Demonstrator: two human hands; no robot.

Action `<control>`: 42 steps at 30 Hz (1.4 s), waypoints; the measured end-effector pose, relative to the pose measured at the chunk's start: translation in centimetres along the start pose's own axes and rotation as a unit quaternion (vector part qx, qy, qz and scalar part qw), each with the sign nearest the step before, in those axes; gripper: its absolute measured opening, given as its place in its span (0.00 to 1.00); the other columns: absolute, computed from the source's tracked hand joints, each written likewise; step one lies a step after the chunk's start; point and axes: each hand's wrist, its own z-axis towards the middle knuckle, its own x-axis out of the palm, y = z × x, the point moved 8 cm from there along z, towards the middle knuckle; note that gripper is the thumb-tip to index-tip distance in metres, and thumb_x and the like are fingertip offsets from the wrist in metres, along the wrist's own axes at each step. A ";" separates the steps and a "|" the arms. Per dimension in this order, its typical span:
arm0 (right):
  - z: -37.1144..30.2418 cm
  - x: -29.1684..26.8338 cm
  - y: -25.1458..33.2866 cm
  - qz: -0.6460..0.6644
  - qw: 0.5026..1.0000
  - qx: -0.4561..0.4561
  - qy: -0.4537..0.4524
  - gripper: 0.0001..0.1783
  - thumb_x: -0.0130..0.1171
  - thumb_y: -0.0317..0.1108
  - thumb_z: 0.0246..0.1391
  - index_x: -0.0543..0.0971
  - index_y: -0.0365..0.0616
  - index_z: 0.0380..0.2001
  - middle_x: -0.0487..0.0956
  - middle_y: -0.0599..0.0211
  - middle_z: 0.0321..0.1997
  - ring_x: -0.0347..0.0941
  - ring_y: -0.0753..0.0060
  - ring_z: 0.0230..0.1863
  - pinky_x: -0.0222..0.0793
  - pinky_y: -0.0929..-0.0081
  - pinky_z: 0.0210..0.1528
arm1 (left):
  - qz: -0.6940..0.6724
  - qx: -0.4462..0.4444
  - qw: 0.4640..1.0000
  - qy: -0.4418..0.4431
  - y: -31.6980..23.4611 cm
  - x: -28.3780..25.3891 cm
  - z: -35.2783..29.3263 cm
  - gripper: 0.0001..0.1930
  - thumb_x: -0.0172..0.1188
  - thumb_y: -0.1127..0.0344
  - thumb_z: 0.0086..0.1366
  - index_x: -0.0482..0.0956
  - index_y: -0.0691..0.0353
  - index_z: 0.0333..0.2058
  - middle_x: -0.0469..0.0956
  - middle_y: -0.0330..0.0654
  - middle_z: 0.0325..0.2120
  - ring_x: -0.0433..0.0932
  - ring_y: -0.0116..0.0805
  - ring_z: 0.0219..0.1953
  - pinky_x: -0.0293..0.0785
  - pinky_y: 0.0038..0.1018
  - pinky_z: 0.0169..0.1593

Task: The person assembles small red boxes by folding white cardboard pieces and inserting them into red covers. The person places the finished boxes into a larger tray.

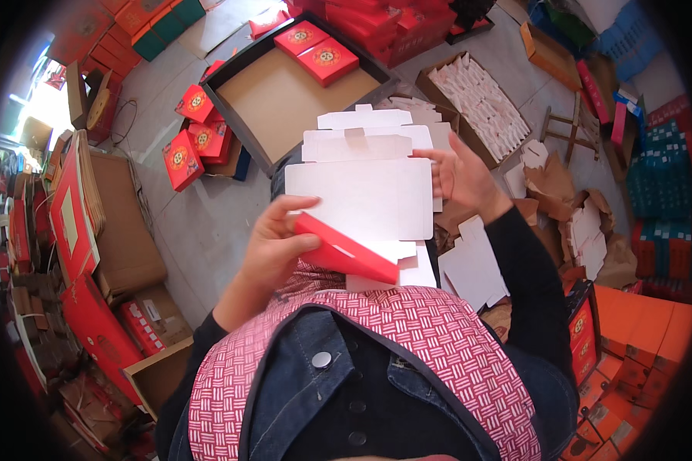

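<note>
A cardboard box blank (357, 196), white inside and red outside, lies unfolded over my lap. Its near panel is bent up and shows a red face (346, 250). My left hand (281, 238) pinches that red panel at its left end, thumb on top and fingers around the edge. At the blank's right edge is my right hand (465, 177), open, its fingers apart and pointing left and up. Whether those fingertips touch the cardboard I cannot tell. More white blanks (419, 269) lie beneath, on my legs.
Ahead stands a dark-rimmed tray (257, 104) holding red boxes (327, 60). Red boxes (183, 160) are piled left of it. To its right is a carton of white folded pieces (480, 104). Brown paper (553, 180) and loose white blanks (473, 265) lie at my right; orange boxes (638, 330) are stacked beyond.
</note>
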 end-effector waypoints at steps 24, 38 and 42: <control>2.3 13.3 2.5 -0.569 0.818 -0.005 0.084 0.23 0.51 0.33 0.61 0.68 0.38 0.59 0.80 0.59 0.41 0.73 0.79 0.41 0.69 0.77 0.47 | 0.159 -0.032 0.983 -0.085 1.5 -0.1 2.7 0.16 0.58 0.79 0.60 0.69 0.70 0.48 0.78 0.44 0.40 0.79 0.28 0.41 0.76 0.23 0.45; 0.5 16.2 1.1 -0.635 0.764 -0.075 0.089 0.23 0.45 0.29 0.61 0.66 0.37 0.59 0.74 0.46 0.53 0.72 0.51 0.54 0.66 0.69 0.55 | 0.256 0.049 0.962 -0.081 0.1 -0.8 -0.4 0.15 0.63 0.74 0.57 0.73 0.68 0.44 0.78 0.47 0.37 0.79 0.31 0.40 0.77 0.24 0.42; 0.4 16.9 1.2 -0.658 0.744 -0.082 0.081 0.23 0.45 0.28 0.61 0.66 0.37 0.59 0.74 0.45 0.52 0.73 0.49 0.51 0.68 0.67 0.52 | 0.264 0.064 0.958 -0.094 -0.3 -1.1 -0.6 0.16 0.62 0.75 0.58 0.71 0.66 0.45 0.78 0.46 0.35 0.79 0.30 0.40 0.77 0.24 0.42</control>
